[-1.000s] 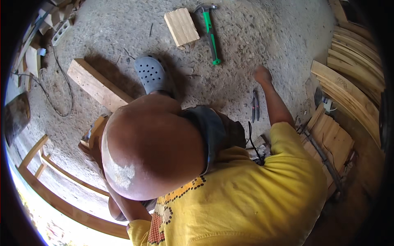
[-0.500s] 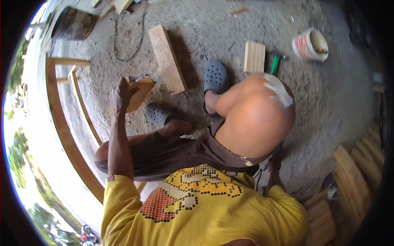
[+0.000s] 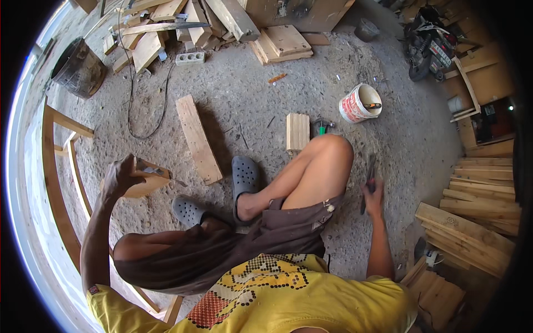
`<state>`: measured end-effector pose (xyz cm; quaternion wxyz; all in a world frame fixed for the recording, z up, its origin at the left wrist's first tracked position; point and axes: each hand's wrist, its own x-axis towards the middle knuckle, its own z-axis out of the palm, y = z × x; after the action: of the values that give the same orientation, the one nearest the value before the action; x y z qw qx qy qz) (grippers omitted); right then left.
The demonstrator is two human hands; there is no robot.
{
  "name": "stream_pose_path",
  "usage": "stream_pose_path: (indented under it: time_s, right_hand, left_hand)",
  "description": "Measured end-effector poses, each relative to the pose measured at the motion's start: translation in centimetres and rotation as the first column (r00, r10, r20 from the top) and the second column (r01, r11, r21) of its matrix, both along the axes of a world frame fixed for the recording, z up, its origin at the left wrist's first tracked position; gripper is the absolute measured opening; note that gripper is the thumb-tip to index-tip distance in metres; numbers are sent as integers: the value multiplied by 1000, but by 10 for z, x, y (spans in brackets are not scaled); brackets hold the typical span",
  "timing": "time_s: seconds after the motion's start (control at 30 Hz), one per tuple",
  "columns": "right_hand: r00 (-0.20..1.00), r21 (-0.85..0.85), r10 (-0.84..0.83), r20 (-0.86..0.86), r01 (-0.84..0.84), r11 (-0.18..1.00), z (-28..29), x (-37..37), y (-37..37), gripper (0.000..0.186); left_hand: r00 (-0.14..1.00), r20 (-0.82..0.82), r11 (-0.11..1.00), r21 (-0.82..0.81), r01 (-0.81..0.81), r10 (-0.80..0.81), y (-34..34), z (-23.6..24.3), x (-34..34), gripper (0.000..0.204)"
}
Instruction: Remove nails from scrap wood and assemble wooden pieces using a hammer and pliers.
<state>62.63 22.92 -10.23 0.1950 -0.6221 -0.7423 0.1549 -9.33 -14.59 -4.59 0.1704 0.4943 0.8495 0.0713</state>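
Observation:
At the left, my left hand (image 3: 121, 175) is closed on the top of a wooden block (image 3: 143, 187), which stands near the ground beside my left foot. Small metal parts show at the block's upper edge and corner; their kind is unclear. Out to the right of my raised knee, my right hand (image 3: 373, 198) grips a long, thin dark tool (image 3: 370, 176) with a red part, its exact kind not clear. A longer wooden board (image 3: 199, 139) lies in front of my feet. Beyond my knee are a short wooden block (image 3: 298, 132) and a green-handled hammer (image 3: 322, 129).
A white and red bucket (image 3: 351, 108) with a tool inside stands ahead right. A dark bucket (image 3: 80, 69), cable (image 3: 131, 105), power strip (image 3: 190, 57) and scrap wood (image 3: 147, 50) lie farther off. Stacked planks (image 3: 466, 233) are at the right, a wooden frame (image 3: 55, 177) at the left.
My view has tilted up, bringing the scrap pile and a motorbike into sight. My right hand has come out from behind my knee with the dark tool. My left hand still holds the block.

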Motion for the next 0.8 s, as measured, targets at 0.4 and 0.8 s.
stream_pose_path:
  time_s: [0.4, 0.8]
  right_hand:
    - [856, -683, 315, -410, -517, 515, 96, -307, -8, 53]
    - [-132, -351, 925, 357, -936, 2, 45, -485, -121, 84]
  left_hand:
    - [978, -83, 921, 332, 206, -189, 4, -115, 37, 46]
    - [995, -104, 979, 204, 30, -9, -5, -119, 33, 52]
